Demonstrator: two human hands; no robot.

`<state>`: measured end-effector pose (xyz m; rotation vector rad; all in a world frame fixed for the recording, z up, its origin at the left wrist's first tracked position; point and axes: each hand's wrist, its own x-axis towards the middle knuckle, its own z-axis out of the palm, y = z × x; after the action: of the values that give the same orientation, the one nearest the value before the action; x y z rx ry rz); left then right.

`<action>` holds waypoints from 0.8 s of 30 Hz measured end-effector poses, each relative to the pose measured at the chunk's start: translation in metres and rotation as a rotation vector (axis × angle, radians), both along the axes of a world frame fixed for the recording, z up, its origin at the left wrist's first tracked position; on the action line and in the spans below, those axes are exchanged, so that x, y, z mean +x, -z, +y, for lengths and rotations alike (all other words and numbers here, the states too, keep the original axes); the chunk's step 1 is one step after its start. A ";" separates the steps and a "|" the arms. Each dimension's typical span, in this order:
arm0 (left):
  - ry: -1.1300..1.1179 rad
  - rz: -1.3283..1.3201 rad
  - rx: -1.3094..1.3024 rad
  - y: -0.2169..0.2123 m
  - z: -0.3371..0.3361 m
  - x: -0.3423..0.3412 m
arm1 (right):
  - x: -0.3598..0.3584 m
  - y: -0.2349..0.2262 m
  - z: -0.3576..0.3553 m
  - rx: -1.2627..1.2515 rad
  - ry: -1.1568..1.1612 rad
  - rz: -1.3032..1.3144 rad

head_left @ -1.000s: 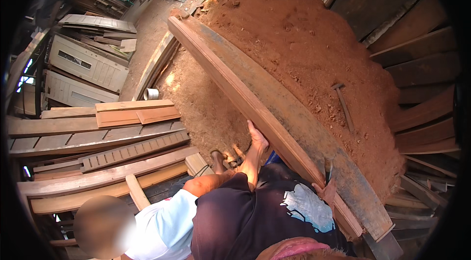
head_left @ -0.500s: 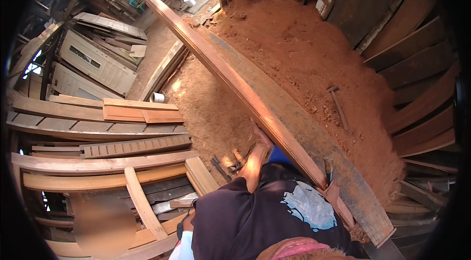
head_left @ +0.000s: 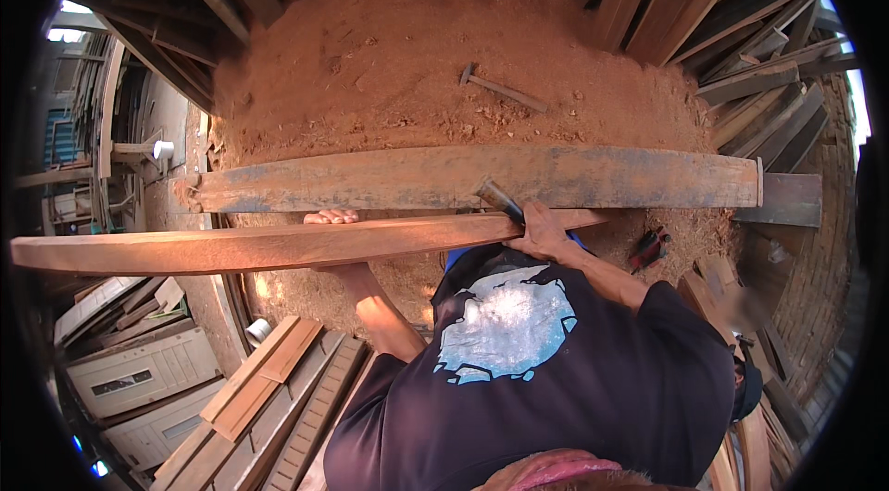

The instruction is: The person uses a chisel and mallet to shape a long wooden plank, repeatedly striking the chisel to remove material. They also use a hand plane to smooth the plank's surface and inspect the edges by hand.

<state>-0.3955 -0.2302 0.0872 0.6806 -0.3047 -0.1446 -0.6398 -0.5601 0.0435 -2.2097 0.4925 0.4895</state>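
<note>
A long reddish wooden board (head_left: 231, 250) lies across in front of me, its left end reaching far out to the left. My left hand (head_left: 331, 217) is wrapped around it from below, fingertips curled over the far edge. Near the board's right end, my right hand (head_left: 542, 233) is closed around a short tool (head_left: 501, 198) with a round brown end and a dark shaft; its exact kind is unclear. That hand also rests against the board. Just beyond lies a thick, weathered plank (head_left: 417, 176), roughly parallel to the board.
A hammer (head_left: 505, 90) lies on the reddish sawdust past the plank. Right of my torso, a red and black tool (head_left: 650, 248) is on the ground. Pale panelled doors (head_left: 143, 375) and stacked timber (head_left: 269, 371) fill the lower left. More boards (head_left: 671, 0) lean along the far side.
My view has swung to the right, so board and plank now run crosswise instead of diagonally. My right hand and the short tool in it have come into sight. The left hand still holds the board.
</note>
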 end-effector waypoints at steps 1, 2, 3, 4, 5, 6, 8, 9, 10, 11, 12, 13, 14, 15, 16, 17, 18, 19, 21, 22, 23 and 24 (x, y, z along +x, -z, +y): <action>-0.017 -0.014 0.003 -0.015 0.002 0.007 | 0.008 -0.004 0.012 0.019 0.006 0.007; -0.037 -0.034 0.006 -0.034 0.005 0.014 | 0.016 -0.007 0.024 0.040 0.008 0.009; -0.048 -0.036 0.023 -0.047 0.010 0.018 | 0.021 -0.003 0.036 0.033 0.003 -0.035; -0.057 -0.039 0.039 -0.058 0.014 0.023 | 0.028 0.003 0.045 0.046 -0.042 -0.072; -0.076 -0.046 0.052 -0.068 0.022 0.027 | 0.038 0.009 0.052 0.055 -0.096 -0.115; -0.068 -0.060 0.071 -0.076 0.031 0.033 | 0.051 0.005 0.060 0.067 -0.156 -0.158; -0.043 -0.087 0.108 -0.089 0.046 0.046 | 0.067 -0.006 0.073 0.101 -0.165 -0.175; -0.023 -0.104 0.122 -0.093 0.048 0.054 | 0.080 -0.021 0.074 0.136 -0.138 -0.164; 0.002 -0.120 0.134 -0.095 0.049 0.063 | 0.089 -0.029 0.073 0.171 -0.105 -0.153; 0.033 -0.136 0.144 -0.094 0.048 0.073 | 0.094 -0.010 0.074 0.137 -0.025 -0.274; 0.020 -0.161 0.144 -0.097 0.055 0.074 | 0.112 -0.034 0.070 0.413 0.017 -0.195; 0.015 -0.187 0.145 -0.100 0.058 0.078 | 0.125 -0.054 0.071 0.428 0.091 -0.273; 0.027 -0.212 0.135 -0.099 0.056 0.084 | 0.135 -0.075 0.069 0.431 0.179 -0.352; 0.093 -0.246 0.109 -0.097 0.069 0.091 | 0.148 -0.100 0.067 0.505 0.191 -0.406; 0.079 -0.067 -0.034 -0.091 0.072 0.095 | 0.158 -0.127 0.062 0.561 0.221 -0.460; 0.077 0.124 -0.184 -0.081 0.074 0.099 | 0.166 -0.148 0.060 0.603 0.259 -0.510; 0.046 0.183 -0.154 -0.080 0.074 0.101 | 0.176 -0.159 0.067 0.708 0.282 -0.623; 0.031 0.245 -0.123 -0.084 0.066 0.104 | 0.181 -0.171 0.070 0.805 0.319 -0.742; -0.018 0.094 0.260 -0.090 0.027 0.109 | 0.185 -0.209 0.073 0.919 0.261 -0.925; -0.039 0.009 0.448 -0.096 0.002 0.107 | 0.187 -0.216 0.073 0.946 0.245 -1.044; 0.008 -0.019 0.534 -0.100 -0.018 0.101 | 0.191 -0.222 0.072 0.972 0.219 -1.162; 0.051 -0.049 0.623 -0.102 -0.035 0.094 | 0.195 -0.219 0.071 0.971 0.207 -1.296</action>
<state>-0.3013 -0.2649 0.1893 1.2951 -0.3257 -0.2769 -0.4445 -0.4888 0.2625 -1.1192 -0.2199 -0.7026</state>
